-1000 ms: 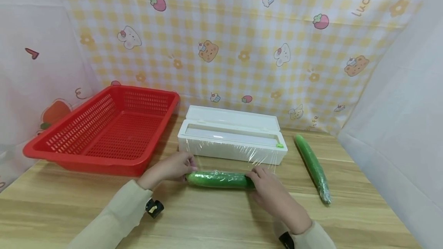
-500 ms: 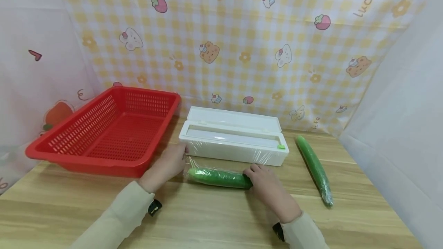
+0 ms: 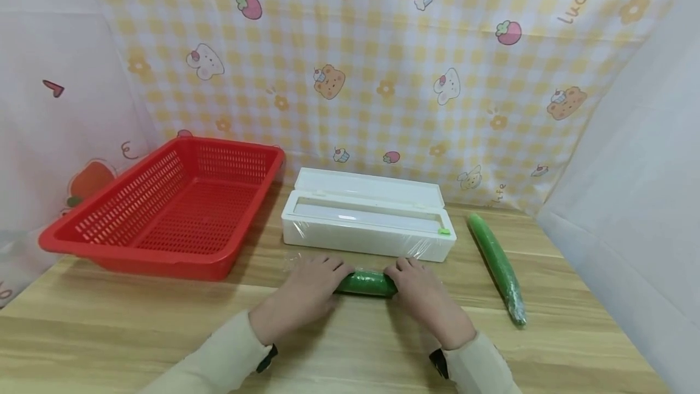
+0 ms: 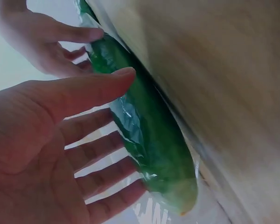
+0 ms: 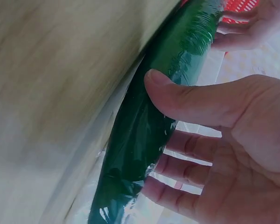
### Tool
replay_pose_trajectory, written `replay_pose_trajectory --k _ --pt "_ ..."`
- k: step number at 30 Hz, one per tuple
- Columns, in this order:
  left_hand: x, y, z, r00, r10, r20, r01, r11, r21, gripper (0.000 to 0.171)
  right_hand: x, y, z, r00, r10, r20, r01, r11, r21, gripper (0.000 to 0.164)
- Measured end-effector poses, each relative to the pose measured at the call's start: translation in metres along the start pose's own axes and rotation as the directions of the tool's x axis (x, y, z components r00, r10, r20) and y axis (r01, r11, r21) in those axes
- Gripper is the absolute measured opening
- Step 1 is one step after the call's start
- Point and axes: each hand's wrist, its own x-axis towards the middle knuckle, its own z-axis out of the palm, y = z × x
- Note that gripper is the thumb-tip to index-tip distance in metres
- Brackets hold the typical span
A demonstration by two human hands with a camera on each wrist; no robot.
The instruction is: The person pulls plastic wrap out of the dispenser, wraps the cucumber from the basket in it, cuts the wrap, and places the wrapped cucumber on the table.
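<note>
A green cucumber (image 3: 366,283) lies crosswise on the wooden table, with clear cling film over its skin. My left hand (image 3: 312,284) holds its left part from above, and my right hand (image 3: 420,290) grips the right part. In the left wrist view the left thumb (image 4: 116,84) lies on one side of the cucumber and the fingers reach along the other. The right wrist view has the right thumb (image 5: 165,88) pressed on the skin, fingers opposite. Just behind stands a white cling film box (image 3: 366,245), its lid raised, film hanging down its front.
A second cucumber (image 3: 496,269), film-wrapped at its near end, lies to the right. At the left stands a red plastic basket (image 3: 164,257). A green slider (image 3: 443,231) sits at the box's right end. A checked cloth (image 3: 383,78) hangs behind the wooden table (image 3: 328,357).
My left hand went from the cucumber's left end back to the film by the box, then came forward and right onto the cucumber. The right hand has stayed at the right end.
</note>
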Motion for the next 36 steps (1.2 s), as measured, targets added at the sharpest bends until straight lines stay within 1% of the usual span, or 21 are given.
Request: replay_pose_trajectory --k 3,5,7,9,10,12,13,15,16,17,20,22,25,27,29,31,33,36 --pt "0.004 -0.005 0.005 1.0 -0.014 -0.005 0.014 1.0 -0.008 0.046 0.001 0.001 -0.001 1.0 0.0 0.017 0.0 1.0 -0.005 0.035" --pt "0.007 -0.009 0.006 1.0 -0.02 0.011 0.02 1.0 -0.01 0.045 0.001 0.001 -0.001 1.0 -0.002 0.024 0.002 1.0 -0.01 0.039" --pt "0.009 -0.011 0.007 0.999 -0.026 0.033 0.026 1.0 -0.006 0.044 0.001 0.002 0.0 1.0 -0.006 0.021 0.006 1.0 0.007 0.044" --pt "0.01 -0.012 0.005 0.998 -0.032 0.059 0.033 0.999 -0.007 0.045 0.0 0.005 0.002 1.0 -0.024 -0.003 0.024 0.999 0.034 0.045" --pt "0.01 -0.012 0.005 0.997 -0.038 0.07 0.039 0.999 -0.013 0.044 0.001 0.009 0.006 0.998 -0.055 -0.034 0.056 0.998 0.027 0.046" --pt "0.012 -0.014 0.005 0.996 -0.038 0.079 0.041 0.999 -0.028 0.044 0.001 0.012 0.007 0.995 -0.08 -0.062 0.083 0.995 0.048 0.042" --pt "0.013 -0.015 0.004 0.996 -0.038 0.084 0.042 0.998 -0.047 0.045 0.001 0.013 0.007 0.993 -0.095 -0.075 0.099 0.994 0.05 0.04" --pt "0.015 -0.018 0.005 0.996 -0.031 0.089 0.04 0.994 -0.103 0.044 0.002 0.016 0.007 0.993 -0.096 -0.072 0.1 0.993 0.058 0.036" --pt "0.016 -0.02 0.005 0.996 -0.024 0.092 0.035 0.991 -0.128 0.044 0.003 0.017 0.006 0.994 -0.09 -0.063 0.094 0.994 0.061 0.034" --pt "0.017 -0.022 0.006 0.995 -0.015 0.098 0.029 0.988 -0.152 0.044 0.003 0.016 0.003 0.998 -0.06 -0.034 0.063 0.994 0.089 0.031" --pt "0.02 -0.029 0.009 0.993 0.003 0.121 0.025 0.972 -0.233 0.043 0.004 0.017 0.001 1.0 -0.025 -0.005 0.025 0.993 0.116 0.027" --pt "0.022 -0.033 0.011 0.99 -0.008 0.141 0.049 0.954 -0.295 0.043 0.004 0.018 -0.001 1.0 -0.01 -0.001 0.01 0.991 0.134 0.026" --pt "0.027 -0.037 0.013 0.985 -0.044 0.165 0.108 0.909 -0.403 0.037 0.005 0.017 -0.001 0.999 -0.002 -0.035 0.008 0.986 0.164 0.032" --pt "0.029 -0.039 0.013 0.982 -0.07 0.176 0.145 0.876 -0.461 0.032 0.006 0.016 -0.001 0.998 -0.005 -0.06 0.015 0.986 0.165 0.034" --pt "0.03 -0.041 0.013 0.979 -0.082 0.187 0.165 0.859 -0.485 0.028 0.008 0.016 0.0 0.997 -0.009 -0.075 0.021 0.988 0.153 0.035" --pt "0.031 -0.041 0.013 0.977 -0.093 0.19 0.177 0.853 -0.491 0.025 0.009 0.015 0.002 0.997 -0.011 -0.071 0.021 0.991 0.134 0.035" --pt "0.032 -0.041 0.012 0.976 -0.099 0.193 0.183 0.853 -0.489 0.023 0.011 0.015 0.003 0.999 -0.007 -0.053 0.013 0.993 0.119 0.037" --pt "0.033 -0.04 0.012 0.975 -0.101 0.198 0.183 0.87 -0.458 0.022 0.015 0.016 0.006 0.999 0.011 -0.038 -0.007 0.995 0.101 0.044"
